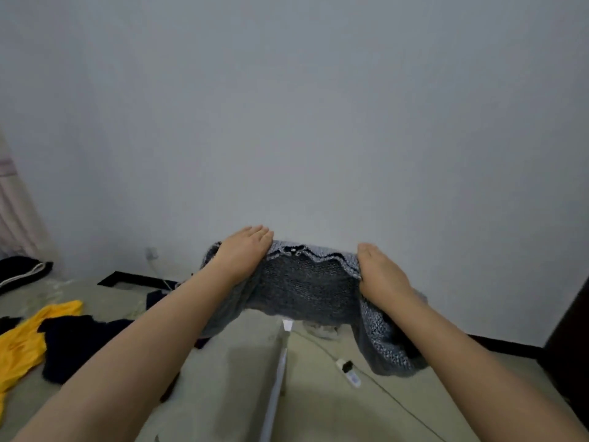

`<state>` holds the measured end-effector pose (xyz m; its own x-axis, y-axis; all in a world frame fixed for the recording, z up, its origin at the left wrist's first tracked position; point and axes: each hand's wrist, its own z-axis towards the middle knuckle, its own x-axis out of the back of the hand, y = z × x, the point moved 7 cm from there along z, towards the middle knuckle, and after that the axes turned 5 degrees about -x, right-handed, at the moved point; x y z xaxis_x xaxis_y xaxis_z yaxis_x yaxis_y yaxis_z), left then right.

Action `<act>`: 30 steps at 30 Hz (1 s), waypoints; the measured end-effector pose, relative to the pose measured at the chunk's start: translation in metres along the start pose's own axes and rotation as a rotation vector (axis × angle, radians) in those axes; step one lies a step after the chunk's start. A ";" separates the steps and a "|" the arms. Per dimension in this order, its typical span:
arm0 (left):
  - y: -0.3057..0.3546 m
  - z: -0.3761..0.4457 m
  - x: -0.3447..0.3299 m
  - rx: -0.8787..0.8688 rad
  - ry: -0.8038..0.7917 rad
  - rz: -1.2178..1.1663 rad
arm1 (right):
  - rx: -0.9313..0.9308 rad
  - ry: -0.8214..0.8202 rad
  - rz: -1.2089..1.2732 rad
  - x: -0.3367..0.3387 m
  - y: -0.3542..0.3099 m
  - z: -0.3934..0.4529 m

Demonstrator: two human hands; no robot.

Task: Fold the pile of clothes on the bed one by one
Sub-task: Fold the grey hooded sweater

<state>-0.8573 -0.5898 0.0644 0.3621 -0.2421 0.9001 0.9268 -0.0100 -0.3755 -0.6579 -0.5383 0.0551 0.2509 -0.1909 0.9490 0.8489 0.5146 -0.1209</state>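
Observation:
A grey-blue knitted sweater (306, 288) hangs in the air above the bed (229, 371), stretched between my two hands. My left hand (243, 250) holds its upper left edge, fingers folded over the top. My right hand (381, 272) grips the upper right edge, and a sleeve droops down below that wrist. The sweater's lower part sags toward the bed. On the left of the bed lie a yellow garment (22, 339) and a dark navy garment (79, 342).
A white cable with a small remote (349, 371) runs over the bed's right side. A black garment with a white cord (22, 272) lies at the far left. A plain wall stands close behind, and dark furniture (570, 339) is at the right edge.

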 end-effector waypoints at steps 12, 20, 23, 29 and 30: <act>-0.056 0.299 -0.054 0.035 0.103 -0.015 | 0.000 -0.008 -0.105 -0.027 0.122 0.289; -0.148 0.417 -0.123 0.209 0.042 0.042 | 0.264 0.122 -0.034 -0.079 0.112 0.488; -0.204 0.434 -0.156 0.298 -0.014 0.070 | 0.383 0.135 -0.024 -0.111 0.073 0.557; -0.334 0.463 -0.218 0.475 -0.107 0.154 | 0.534 0.045 0.055 -0.182 -0.027 0.691; -0.358 0.468 -0.230 0.499 -0.128 0.163 | 0.558 0.023 0.073 -0.195 -0.047 0.715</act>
<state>-1.2259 -0.0766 0.0950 0.4851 -0.0814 0.8707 0.7814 0.4874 -0.3898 -1.0790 0.0721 0.0839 0.3156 -0.1530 0.9365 0.4559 0.8900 -0.0083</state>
